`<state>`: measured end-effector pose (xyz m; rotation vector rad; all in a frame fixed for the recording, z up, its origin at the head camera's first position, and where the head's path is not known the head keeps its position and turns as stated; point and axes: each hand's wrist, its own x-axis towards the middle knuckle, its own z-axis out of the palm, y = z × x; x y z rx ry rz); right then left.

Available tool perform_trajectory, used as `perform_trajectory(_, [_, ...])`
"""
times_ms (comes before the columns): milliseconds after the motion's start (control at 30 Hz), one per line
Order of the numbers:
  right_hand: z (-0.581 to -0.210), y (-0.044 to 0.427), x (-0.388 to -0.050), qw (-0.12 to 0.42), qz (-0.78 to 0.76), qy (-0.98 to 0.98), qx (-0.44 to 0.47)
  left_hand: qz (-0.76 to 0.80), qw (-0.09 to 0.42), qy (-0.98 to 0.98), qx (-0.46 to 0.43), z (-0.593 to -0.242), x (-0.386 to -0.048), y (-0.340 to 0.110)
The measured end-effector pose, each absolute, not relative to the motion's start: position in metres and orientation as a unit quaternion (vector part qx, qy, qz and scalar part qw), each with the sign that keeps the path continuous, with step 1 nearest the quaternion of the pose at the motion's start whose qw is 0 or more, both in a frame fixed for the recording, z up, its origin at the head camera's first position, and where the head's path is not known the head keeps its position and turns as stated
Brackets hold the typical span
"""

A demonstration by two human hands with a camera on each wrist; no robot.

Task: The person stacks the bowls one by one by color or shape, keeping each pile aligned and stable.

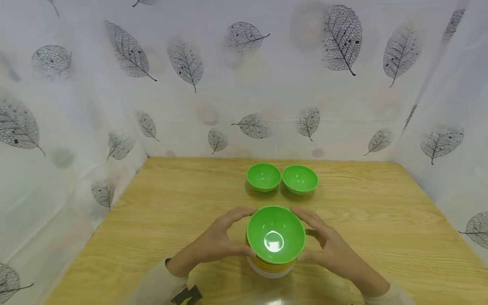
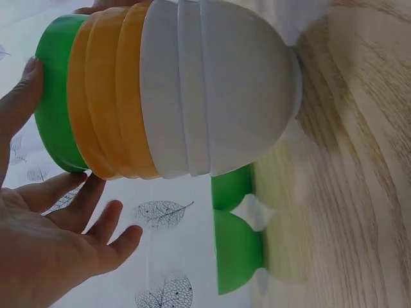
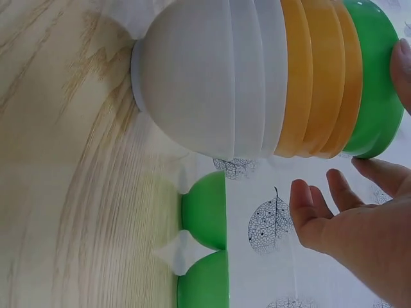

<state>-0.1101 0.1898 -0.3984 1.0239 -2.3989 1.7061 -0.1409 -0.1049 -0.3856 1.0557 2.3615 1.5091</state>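
Note:
A green bowl (image 1: 276,228) tops a nested stack in the middle of the table, its mouth facing up. Below it come several orange bowls (image 2: 109,96), then several white bowls (image 3: 192,77), the lowest with its foot on the wood. My left hand (image 1: 223,239) holds the green bowl's left side, thumb at the near side and index finger at the far side. Opposite, my right hand (image 1: 329,250) holds it from the right in the same way. In both wrist views the other fingers are spread away from the stack. The green bowl sits right against the orange one beneath.
Behind the stack, two more green bowls, a left one (image 1: 263,177) and a right one (image 1: 299,179), stand upright side by side. The wooden table (image 1: 183,190) is bounded at the back and sides by a leaf-patterned white sheet (image 1: 244,93).

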Motion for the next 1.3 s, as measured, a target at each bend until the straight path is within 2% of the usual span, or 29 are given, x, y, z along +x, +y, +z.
perform_trajectory(200, [-0.403,0.188,-0.110,0.017,0.537,-0.779,0.324,0.484,0.062,0.797,0.356,-0.388,-0.140,-0.107])
perform_trajectory(500, [-0.410,0.188,-0.109,0.003,0.523,-0.789,0.323,0.488,0.096,0.796,0.345,-0.392,-0.138,-0.109])
perform_trajectory(1300, [-0.410,0.189,-0.111,-0.016,0.544,-0.771,0.331,0.490,0.120,0.796,0.335,-0.382,-0.137,-0.106])
